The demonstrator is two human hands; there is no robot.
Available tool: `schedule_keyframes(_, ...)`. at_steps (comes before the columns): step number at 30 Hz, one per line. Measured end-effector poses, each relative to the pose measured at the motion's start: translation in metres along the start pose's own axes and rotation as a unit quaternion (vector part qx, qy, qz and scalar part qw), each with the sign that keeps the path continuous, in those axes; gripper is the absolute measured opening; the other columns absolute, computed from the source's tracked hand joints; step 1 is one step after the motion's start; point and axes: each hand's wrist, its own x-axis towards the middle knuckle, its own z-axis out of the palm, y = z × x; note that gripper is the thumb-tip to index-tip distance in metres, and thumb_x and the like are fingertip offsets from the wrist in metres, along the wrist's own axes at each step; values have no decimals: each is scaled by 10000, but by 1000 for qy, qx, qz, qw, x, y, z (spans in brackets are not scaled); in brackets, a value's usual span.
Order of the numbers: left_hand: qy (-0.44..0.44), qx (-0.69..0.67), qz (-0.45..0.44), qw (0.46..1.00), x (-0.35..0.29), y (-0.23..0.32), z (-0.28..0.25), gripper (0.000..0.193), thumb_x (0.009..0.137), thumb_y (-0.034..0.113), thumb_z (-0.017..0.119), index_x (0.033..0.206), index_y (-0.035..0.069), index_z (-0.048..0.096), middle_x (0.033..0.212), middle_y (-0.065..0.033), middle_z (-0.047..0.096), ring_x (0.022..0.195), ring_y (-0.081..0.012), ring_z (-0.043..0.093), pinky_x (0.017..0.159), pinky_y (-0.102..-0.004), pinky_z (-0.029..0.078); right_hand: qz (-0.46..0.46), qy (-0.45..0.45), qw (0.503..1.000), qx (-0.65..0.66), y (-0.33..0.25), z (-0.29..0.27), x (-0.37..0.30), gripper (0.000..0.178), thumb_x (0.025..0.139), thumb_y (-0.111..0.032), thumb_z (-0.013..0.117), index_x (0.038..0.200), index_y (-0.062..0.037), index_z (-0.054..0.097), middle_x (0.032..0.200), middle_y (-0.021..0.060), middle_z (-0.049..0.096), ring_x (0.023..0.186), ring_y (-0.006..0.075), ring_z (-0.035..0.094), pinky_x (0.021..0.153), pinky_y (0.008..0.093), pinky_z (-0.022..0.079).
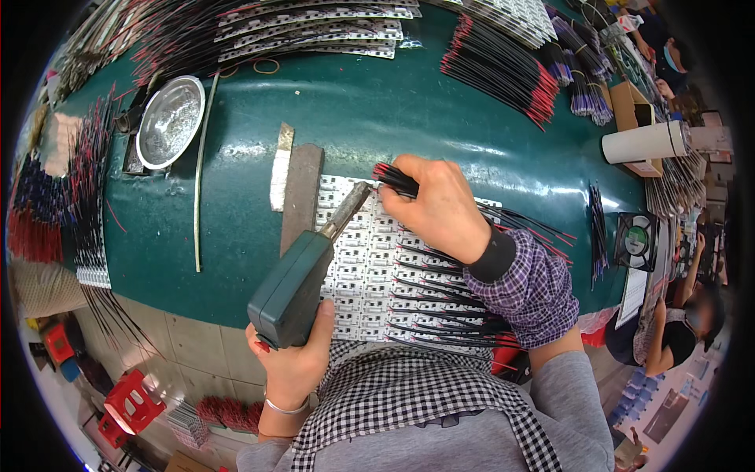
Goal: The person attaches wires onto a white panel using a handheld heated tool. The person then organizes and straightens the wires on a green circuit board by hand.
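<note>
My left hand is closed round the handle of a dark green soldering gun. The gun's metal tip slants up and right to the far edge of a white circuit board panel, close to my right fingers. Pinched in my right hand is a small bundle of black wires with red ends, held just over that edge. Rows of small dark parts cover the panel. Black and red wires fan out to the right from its right half, partly hidden under my right forearm.
A brown bar lies along the panel's left side, beside a silvery strip. A round metal dish and a thin rod are further left. More wires, stacked panels, a white cup and a small fan surround the work area.
</note>
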Motion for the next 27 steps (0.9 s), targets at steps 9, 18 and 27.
schedule_keyframes(9,7,9,6,1000,-1,-2,-1,285,815,22,849,1050,-31,696,933,-49,711,798,-128,647,742,-273,521,4,12,1000,-2,-1,3,-1,161,829,-135,684,812,22,654,647,240,637,619,432,653,616,510,513)
schedule_keyframes(18,65,10,51,997,-1,-10,0,279,814,65,837,1040,-32,705,911,-75,724,746,-165,658,679,-300,516,12,-1,1000,3,0,0,0,173,830,-142,688,818,28,658,671,251,638,636,449,648,619,503,511)
schedule_keyframes(27,1,-9,8,1000,-3,-3,-4,352,821,-29,810,1149,-46,686,1033,-75,725,910,-146,674,819,-286,539,48,-75,988,130,18,-4,12,220,825,-136,703,876,78,688,666,214,607,557,263,555,606,412,479)
